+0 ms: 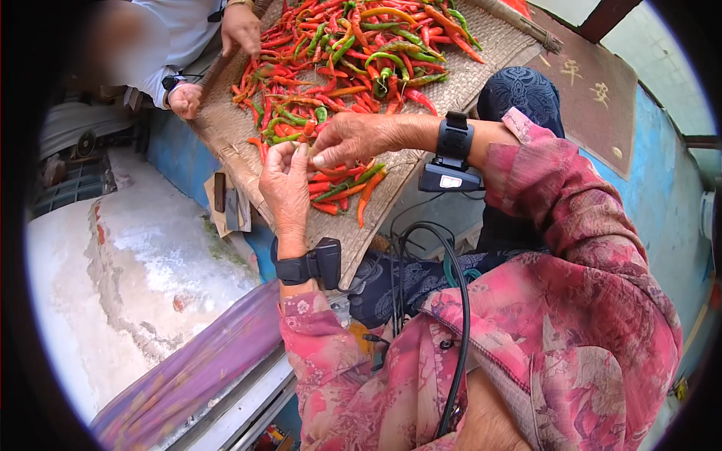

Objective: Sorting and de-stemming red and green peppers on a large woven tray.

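Note:
Red, orange and green chili peppers (338, 51) lie heaped on a woven mat tray (242, 169). Over its near end, my left hand (286, 180) is raised with thumb and forefinger pinched together. My right hand (352, 140) meets it from the right, fingers curled, its thumb close to the left fingertips. Something small and pale shows between the fingertips; it is too small to name. A smaller group of chili peppers (350, 189) lies just beneath and right of my hands, stems pointing to the right. Black devices are strapped to both wrists.
Across the tray's upper left side sits another person, one hand (241, 28) at the peppers and the other (185, 100) by the tray's rim. Black cables (401, 265) hang beside my lap. A doormat (598, 101) bearing writing is at the right; a purple cloth (197, 361) lies lower left.

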`<state>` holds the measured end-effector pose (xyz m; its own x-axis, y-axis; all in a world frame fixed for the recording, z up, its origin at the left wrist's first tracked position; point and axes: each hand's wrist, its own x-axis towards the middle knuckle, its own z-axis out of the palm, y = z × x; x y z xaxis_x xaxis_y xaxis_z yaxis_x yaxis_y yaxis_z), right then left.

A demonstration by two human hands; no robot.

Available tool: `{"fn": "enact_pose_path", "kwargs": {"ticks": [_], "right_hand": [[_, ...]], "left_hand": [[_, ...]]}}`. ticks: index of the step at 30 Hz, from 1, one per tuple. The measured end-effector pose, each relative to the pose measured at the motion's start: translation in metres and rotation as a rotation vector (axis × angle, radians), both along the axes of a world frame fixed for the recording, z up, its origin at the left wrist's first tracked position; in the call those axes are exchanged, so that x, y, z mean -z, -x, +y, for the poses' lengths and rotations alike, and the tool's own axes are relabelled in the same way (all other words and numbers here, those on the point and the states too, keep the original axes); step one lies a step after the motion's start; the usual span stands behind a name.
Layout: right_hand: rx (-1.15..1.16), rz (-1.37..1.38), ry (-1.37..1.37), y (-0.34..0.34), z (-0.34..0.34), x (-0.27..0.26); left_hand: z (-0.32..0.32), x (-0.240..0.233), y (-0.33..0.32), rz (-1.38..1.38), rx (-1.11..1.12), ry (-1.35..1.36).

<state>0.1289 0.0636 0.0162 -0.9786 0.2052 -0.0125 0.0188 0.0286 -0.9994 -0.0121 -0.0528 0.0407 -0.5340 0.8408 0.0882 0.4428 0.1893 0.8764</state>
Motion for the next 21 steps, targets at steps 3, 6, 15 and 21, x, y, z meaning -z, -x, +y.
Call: {"fn": "enact_pose_path", "kwargs": {"ticks": [3,6,15,21], "right_hand": [[-0.104,0.028,-0.092,0.002,0.004,0.004],[-0.057,-0.049,-0.361,0.002,0.018,-0.01],[0.773,0.142,0.025,-0.001,0.072,-0.013],[0.269,0.047,-0.463,0.004,0.048,0.003]], "left_hand": [[0.007,-0.012,-0.017,0.015,0.059,-0.011],[0.007,-0.007,-0.004,0.007,-0.006,0.049],[0.009,0.015,-0.018,0.945,0.508,0.15],[0.011,0.013,-0.017,0.984,0.438,0.215]]}}
